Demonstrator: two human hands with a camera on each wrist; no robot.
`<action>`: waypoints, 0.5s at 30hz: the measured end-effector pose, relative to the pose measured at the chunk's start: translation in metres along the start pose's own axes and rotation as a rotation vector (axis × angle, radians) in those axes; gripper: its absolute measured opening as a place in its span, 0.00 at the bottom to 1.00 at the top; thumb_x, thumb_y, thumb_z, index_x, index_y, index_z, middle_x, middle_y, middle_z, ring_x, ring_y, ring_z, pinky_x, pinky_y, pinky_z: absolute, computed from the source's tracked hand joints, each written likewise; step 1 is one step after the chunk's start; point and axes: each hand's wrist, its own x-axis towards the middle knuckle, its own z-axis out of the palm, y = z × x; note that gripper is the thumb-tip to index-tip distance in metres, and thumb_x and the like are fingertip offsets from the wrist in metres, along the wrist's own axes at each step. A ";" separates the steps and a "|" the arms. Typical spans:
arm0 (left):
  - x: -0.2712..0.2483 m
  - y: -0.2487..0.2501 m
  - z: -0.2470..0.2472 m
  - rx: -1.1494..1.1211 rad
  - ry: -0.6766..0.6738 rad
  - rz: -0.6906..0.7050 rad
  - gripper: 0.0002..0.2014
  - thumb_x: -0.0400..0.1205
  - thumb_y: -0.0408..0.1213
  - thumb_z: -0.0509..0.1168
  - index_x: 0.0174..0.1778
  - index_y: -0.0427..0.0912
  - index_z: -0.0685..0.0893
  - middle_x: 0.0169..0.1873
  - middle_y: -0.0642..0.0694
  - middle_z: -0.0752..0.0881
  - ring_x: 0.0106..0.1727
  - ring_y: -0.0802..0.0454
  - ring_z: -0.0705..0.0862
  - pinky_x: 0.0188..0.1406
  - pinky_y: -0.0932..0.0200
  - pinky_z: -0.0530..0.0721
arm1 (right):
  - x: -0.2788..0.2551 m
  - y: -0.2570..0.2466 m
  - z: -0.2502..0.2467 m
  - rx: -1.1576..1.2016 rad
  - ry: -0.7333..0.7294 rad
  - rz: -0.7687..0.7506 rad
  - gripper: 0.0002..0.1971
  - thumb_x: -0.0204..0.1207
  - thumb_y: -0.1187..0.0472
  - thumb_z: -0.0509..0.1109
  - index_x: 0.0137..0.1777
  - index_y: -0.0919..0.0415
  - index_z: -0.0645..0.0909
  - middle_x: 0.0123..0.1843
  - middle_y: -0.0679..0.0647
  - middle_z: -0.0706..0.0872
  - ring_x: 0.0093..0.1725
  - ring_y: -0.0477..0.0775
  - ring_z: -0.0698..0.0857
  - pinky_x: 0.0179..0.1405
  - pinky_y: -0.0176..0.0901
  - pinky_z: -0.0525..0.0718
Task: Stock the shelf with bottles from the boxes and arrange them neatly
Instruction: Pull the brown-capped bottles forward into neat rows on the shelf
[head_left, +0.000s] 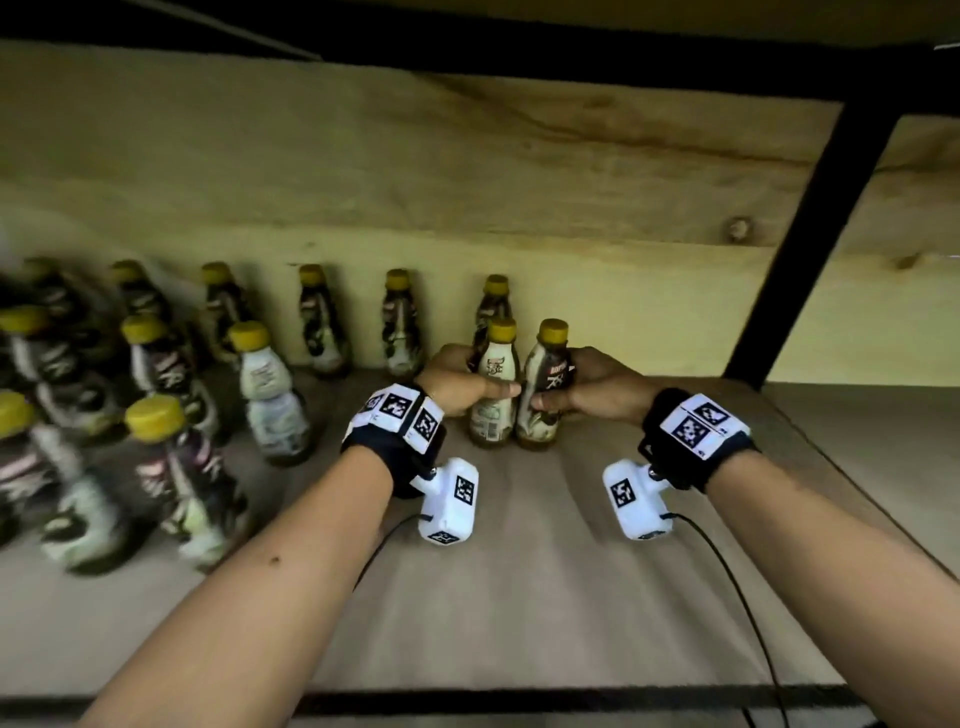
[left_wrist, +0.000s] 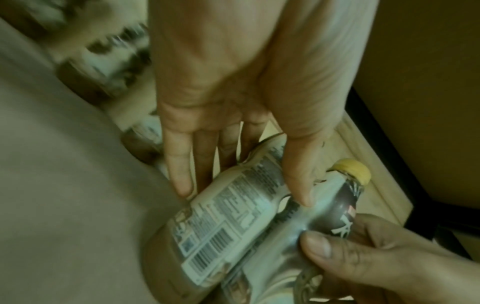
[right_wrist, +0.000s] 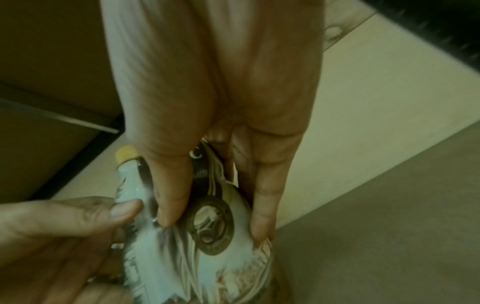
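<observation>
Left of the left hand (head_left: 457, 382), the bottle group (head_left: 104, 415) was smeared by blur, its labels unreadable. The right hand (head_left: 597, 387) hid the back of its bottle (head_left: 543, 387) (fingers unseen), and both forearms ran off the bottom edge.

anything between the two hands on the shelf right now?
Two upright bottles, side by side and touching: the left hand holds the pale bottle, the right hand holds the dark bottle. Clearest in the head view.
</observation>
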 end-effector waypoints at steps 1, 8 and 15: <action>-0.006 -0.005 -0.011 0.011 0.043 -0.005 0.20 0.68 0.35 0.81 0.56 0.41 0.88 0.51 0.46 0.91 0.54 0.49 0.89 0.61 0.47 0.85 | 0.003 -0.007 0.011 -0.001 -0.006 -0.018 0.16 0.69 0.58 0.81 0.55 0.44 0.84 0.55 0.44 0.90 0.57 0.46 0.88 0.62 0.44 0.83; -0.048 -0.028 -0.061 0.208 0.305 0.068 0.25 0.75 0.37 0.73 0.68 0.46 0.77 0.63 0.45 0.85 0.65 0.46 0.82 0.69 0.46 0.78 | 0.012 -0.056 0.077 -0.044 0.100 -0.080 0.20 0.68 0.52 0.82 0.60 0.48 0.85 0.58 0.48 0.89 0.57 0.49 0.87 0.60 0.44 0.84; -0.067 -0.031 -0.084 0.392 0.306 0.058 0.27 0.75 0.43 0.74 0.70 0.46 0.76 0.65 0.45 0.84 0.67 0.45 0.81 0.68 0.48 0.78 | 0.007 -0.070 0.090 -0.058 0.129 0.000 0.18 0.70 0.54 0.81 0.59 0.52 0.84 0.54 0.51 0.89 0.51 0.52 0.88 0.44 0.43 0.88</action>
